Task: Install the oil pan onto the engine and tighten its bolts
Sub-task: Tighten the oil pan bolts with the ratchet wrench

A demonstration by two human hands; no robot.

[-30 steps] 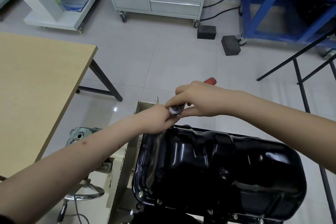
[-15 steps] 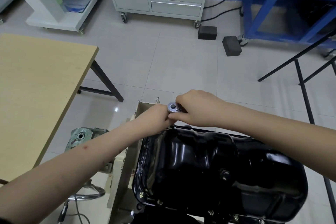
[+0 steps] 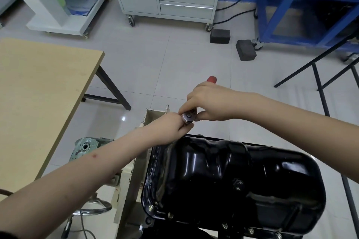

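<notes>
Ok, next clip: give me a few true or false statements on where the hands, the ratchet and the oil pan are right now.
1. Both hands meet at the ratchet head, above the far left corner of the oil pan. True.
2. The oil pan lies on the wooden table. False: it sits on the engine, right of the table.
3. The right hand covers the ratchet's handle; its red end shows. True.
4. The left hand rests flat on the table. False: its fingers are at the ratchet head.
5. Bolts show along the pan's near flange. True.
</notes>
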